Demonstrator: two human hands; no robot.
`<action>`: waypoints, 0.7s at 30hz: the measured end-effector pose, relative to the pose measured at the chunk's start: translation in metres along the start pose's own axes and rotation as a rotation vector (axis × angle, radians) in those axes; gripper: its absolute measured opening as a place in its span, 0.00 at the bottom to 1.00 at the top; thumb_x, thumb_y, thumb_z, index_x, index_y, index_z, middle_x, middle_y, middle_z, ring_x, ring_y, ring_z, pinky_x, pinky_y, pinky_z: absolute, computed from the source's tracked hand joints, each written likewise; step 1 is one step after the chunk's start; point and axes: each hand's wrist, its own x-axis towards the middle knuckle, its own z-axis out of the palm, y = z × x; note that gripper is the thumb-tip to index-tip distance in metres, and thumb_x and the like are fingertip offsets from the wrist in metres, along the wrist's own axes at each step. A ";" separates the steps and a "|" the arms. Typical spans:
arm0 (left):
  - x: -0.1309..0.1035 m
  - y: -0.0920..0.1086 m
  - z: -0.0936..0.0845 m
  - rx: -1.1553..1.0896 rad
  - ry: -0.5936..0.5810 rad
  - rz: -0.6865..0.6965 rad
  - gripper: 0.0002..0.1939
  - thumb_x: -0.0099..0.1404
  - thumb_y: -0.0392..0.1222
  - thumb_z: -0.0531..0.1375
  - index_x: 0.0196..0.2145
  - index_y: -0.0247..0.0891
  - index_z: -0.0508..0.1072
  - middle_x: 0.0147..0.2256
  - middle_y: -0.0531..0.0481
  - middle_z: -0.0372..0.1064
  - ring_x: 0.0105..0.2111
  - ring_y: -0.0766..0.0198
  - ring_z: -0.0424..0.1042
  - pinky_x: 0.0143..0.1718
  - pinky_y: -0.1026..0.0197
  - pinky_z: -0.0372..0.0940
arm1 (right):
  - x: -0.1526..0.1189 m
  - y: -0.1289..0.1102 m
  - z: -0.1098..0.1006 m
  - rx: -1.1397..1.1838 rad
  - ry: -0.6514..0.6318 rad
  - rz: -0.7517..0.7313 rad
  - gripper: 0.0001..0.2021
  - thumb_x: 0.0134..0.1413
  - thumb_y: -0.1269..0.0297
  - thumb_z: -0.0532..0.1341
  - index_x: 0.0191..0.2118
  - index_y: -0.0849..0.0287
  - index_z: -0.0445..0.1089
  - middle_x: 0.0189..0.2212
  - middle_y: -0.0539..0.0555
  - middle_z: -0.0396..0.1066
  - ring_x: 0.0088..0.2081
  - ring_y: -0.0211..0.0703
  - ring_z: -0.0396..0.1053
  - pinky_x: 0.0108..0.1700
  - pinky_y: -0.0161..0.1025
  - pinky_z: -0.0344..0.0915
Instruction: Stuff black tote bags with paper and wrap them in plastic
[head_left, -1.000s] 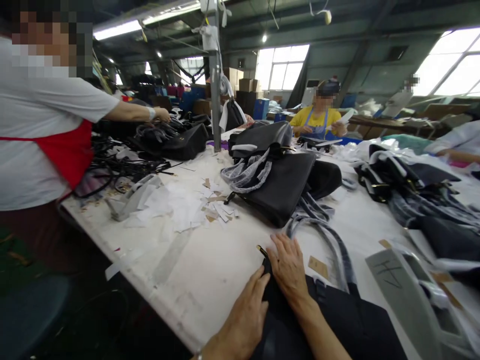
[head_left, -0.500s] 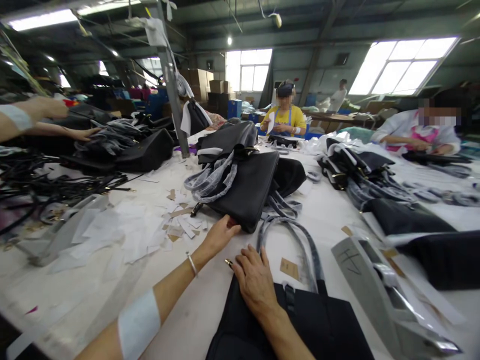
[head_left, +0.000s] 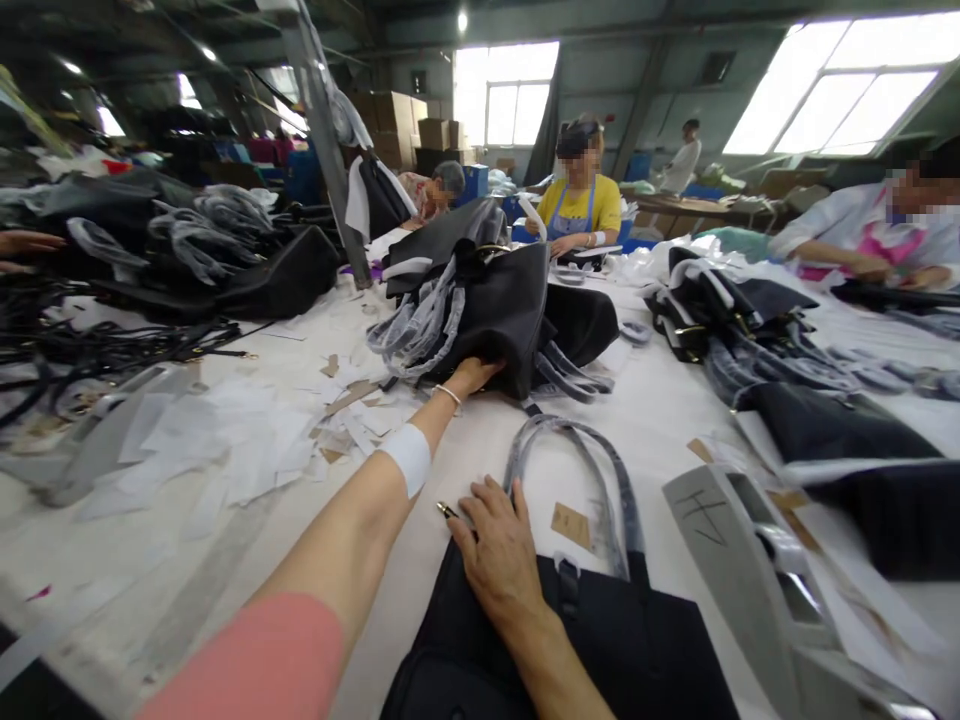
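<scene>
A: Left to right, what changes?
B: Left hand (head_left: 474,376) now reaches farther against the piled black bag (head_left: 487,315); that bag's near edge sits higher. Fingertips hidden: grip, cannot tell.
A: Right hand (head_left: 501,555)?
B: Unchanged. Flat, fingers spread, grasping nothing, atop the near black bag (head_left: 637,640), which lies on the table (head_left: 652,440).
A: Meaning?
B: Work seemingly spans both bags.

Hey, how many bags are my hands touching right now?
2: the near bag, under your right hand, and the bag ahead, its lower edge at your left hand. Others may be hidden beneath.
</scene>
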 end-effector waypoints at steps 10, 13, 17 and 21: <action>-0.058 -0.014 0.002 0.096 0.011 0.156 0.22 0.65 0.47 0.60 0.51 0.28 0.72 0.48 0.38 0.73 0.47 0.55 0.71 0.49 0.60 0.64 | -0.005 0.024 0.014 -0.149 0.026 -0.209 0.20 0.68 0.51 0.49 0.47 0.57 0.74 0.51 0.60 0.73 0.58 0.59 0.64 0.64 0.65 0.45; -0.097 -0.032 -0.017 0.150 0.012 0.197 0.17 0.61 0.42 0.63 0.47 0.37 0.75 0.47 0.46 0.73 0.47 0.59 0.71 0.51 0.63 0.62 | -0.006 0.026 0.012 -0.176 0.021 -0.229 0.23 0.68 0.49 0.47 0.47 0.58 0.73 0.51 0.61 0.73 0.58 0.60 0.64 0.62 0.66 0.46; -0.152 -0.080 -0.079 0.281 0.182 0.039 0.08 0.65 0.40 0.58 0.36 0.38 0.76 0.40 0.47 0.73 0.42 0.59 0.70 0.47 0.60 0.63 | -0.007 0.027 0.012 -0.190 0.014 -0.249 0.26 0.69 0.48 0.44 0.47 0.58 0.73 0.50 0.61 0.73 0.57 0.61 0.65 0.61 0.67 0.48; -0.205 -0.143 -0.149 0.412 0.389 -0.204 0.06 0.63 0.39 0.58 0.36 0.36 0.73 0.40 0.43 0.69 0.42 0.55 0.67 0.46 0.56 0.61 | -0.006 0.026 0.012 -0.184 0.030 -0.242 0.27 0.68 0.47 0.44 0.47 0.58 0.74 0.50 0.61 0.73 0.57 0.59 0.66 0.61 0.66 0.48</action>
